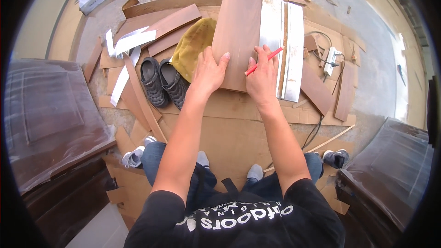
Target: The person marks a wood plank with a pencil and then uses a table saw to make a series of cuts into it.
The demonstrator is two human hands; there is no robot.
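Observation:
A long brown wooden plank runs away from me at the upper centre. My left hand grips its near left edge, thumb on the top face. My right hand holds a red pencil against the plank's near right side. Right of the plank lies a white metal panel with a rust-coloured strip, partly hidden. A mustard cloth and a pair of dark clogs sit to the left of my left hand.
Plank offcuts and white strips lie on cardboard. A power strip with cables is at the right. Plastic-covered brown furniture stands at left and right. Sneakers are beside my legs.

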